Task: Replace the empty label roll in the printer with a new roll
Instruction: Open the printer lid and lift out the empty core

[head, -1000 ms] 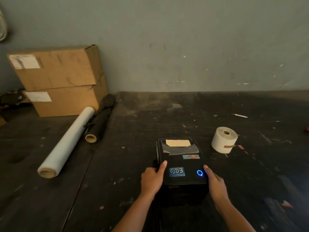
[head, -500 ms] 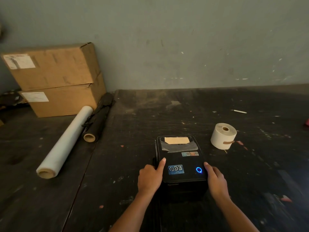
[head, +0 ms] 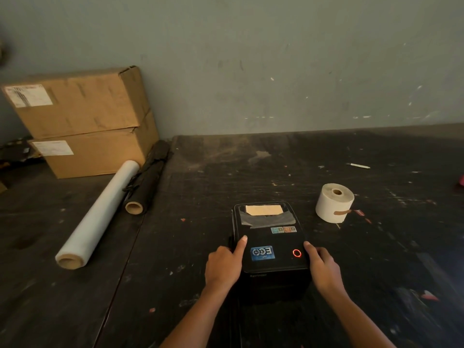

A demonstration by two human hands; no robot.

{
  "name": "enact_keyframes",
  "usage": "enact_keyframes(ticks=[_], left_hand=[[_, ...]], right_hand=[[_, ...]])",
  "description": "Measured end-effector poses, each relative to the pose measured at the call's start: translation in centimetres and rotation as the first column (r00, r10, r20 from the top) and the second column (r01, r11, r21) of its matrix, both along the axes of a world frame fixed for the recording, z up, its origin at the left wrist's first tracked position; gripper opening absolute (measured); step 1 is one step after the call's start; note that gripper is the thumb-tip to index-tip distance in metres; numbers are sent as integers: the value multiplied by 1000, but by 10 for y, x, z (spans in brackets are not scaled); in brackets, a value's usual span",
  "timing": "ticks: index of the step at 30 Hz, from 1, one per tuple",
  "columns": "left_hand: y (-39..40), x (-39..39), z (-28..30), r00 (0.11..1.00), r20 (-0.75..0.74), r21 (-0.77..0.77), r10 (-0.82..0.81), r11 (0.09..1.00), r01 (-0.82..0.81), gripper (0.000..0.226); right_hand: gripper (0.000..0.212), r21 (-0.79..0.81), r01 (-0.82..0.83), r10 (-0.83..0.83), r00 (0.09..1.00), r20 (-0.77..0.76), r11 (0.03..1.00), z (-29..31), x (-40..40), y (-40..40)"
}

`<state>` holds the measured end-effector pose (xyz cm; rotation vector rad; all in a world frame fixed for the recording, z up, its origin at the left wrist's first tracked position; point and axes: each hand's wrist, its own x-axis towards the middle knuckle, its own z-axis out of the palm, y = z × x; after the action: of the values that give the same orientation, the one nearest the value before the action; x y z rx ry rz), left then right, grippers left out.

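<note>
A boxy black plastic printer (head: 270, 247) is seen on a dark, scuffed bench (head: 251, 172), its lid closed and smooth, with a tan cardboard-coloured patch and grey tape near its far end. A blue sticker and a ring light glowing red are carried on the near part of the lid. The printer's long axis is set from the person toward the wall, the front face turned to the person. The left hand (head: 222, 266) is laid against the printer's left edge, forefinger stretched onto the lid; the right hand (head: 324, 268) is pressed to the right edge, fingers (head: 308, 247) loosely curled, nothing closed inside either hand. A squat white label roll (head: 334, 205) stands on end beyond and right of the printer, well apart, its core pointing upward. Left of the printer lie a long white film roll (head: 98, 214) and a black roll (head: 148, 179), with two stacked cardboard boxes (head: 82, 121) behind them. A grey-green, chipped wall (head: 276, 59) rises behind the bench.
</note>
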<state>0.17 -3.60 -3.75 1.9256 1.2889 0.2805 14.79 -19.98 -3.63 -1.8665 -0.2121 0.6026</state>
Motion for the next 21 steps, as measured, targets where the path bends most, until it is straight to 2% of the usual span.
enact_keyframes(ticks=[6,13,18,19,21], left_hand=[[-1,0,1,999,-11,-43,31,999,-32,70],[2,10,22,1000,-20,-19,-20,1000,20,63],[20,16,58,988,-116,-141,-104,986,87,79],[23,16,64,989,-87,-192,-119,976,101,86],[24,12,72,988,84,-323,-126,935,147,93]], right_hand=[[31,-19,4,-4,1000,-20,1000,2,1,0],[71,-18,70,-71,994,-88,997,8,3,15],[84,-7,48,-48,985,-167,999,32,19,26],[86,-2,19,-19,983,-180,1000,39,23,28],[87,11,-63,64,981,-185,998,55,31,31]])
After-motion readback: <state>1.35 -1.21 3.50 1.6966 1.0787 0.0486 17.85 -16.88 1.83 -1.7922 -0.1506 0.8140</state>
